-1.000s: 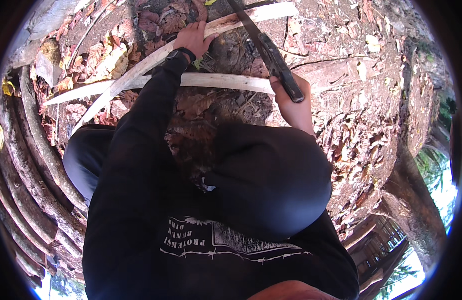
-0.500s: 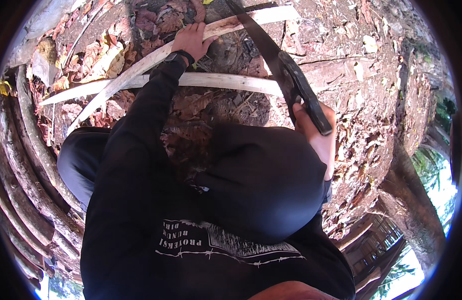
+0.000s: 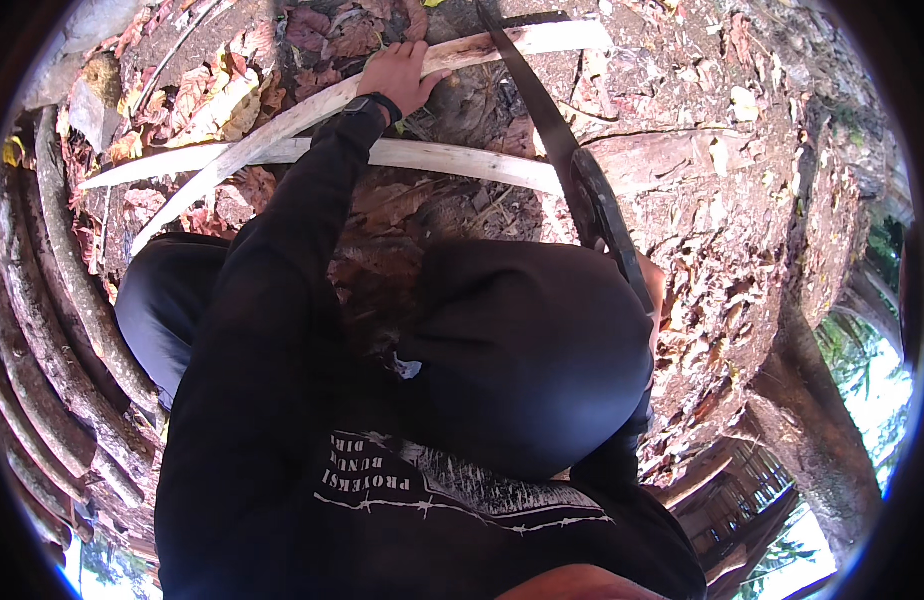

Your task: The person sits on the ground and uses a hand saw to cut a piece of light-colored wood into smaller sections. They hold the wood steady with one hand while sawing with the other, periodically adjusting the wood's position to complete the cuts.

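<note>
My left hand (image 3: 397,78) grips a long pale wooden strip (image 3: 282,118), its fingers over the far edge and the thumb stretched along it. A dark handsaw (image 3: 542,105) lies across this strip, to the right of that hand. Mostly hidden behind my right knee, my right hand (image 3: 654,290) is closed round the saw's black handle. A second pale strip (image 3: 462,160) rests on the ground nearer to me, crossed by the first at the left. Whether the teeth have cut into the wood cannot be made out.
Dry leaves (image 3: 217,100) cover the ground beyond the strips. Several round logs (image 3: 77,340) lie along the left. At the lower right stand a tree trunk (image 3: 812,430) and a slatted wooden structure (image 3: 747,490). My bent right knee (image 3: 542,350) is close to the saw.
The saw has slid back toward me, and my right hand has drawn behind the knee with it. My left hand keeps its hold on the strip.
</note>
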Demonstrator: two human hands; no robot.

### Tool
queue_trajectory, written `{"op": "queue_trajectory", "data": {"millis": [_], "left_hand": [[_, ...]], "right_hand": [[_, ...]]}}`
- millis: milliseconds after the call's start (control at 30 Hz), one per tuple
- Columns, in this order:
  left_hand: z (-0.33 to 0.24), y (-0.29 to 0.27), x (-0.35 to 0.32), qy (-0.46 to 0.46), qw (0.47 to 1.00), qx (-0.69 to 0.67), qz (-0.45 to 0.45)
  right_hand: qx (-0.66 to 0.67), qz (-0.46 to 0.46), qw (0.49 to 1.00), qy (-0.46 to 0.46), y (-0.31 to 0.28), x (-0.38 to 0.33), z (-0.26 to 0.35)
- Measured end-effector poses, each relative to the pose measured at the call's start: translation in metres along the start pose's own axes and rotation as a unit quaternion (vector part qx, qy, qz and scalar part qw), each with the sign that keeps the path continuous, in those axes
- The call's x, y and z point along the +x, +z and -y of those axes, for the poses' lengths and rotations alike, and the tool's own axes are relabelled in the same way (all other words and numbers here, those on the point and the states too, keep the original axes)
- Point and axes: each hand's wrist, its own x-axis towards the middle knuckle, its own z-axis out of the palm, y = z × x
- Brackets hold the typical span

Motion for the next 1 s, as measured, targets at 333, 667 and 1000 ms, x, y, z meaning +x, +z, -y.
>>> {"op": "queue_trajectory", "data": {"millis": [333, 667, 1000], "left_hand": [[-0.020, -0.009, -0.001, 0.040, 0.998, 0.006, 0.040], [-0.025, -0.010, 0.025, -0.098, 0.990, -0.073, 0.075], [-0.026, -0.007, 0.043, -0.240, 0.962, -0.036, 0.124]], "right_hand": [[0.123, -0.013, 0.992, -0.025, 0.064, 0.056, -0.040], [0.135, -0.033, 0.989, -0.044, 0.076, 0.066, -0.049], [0.136, -0.010, 0.990, 0.025, 0.054, 0.061, -0.034]]}}
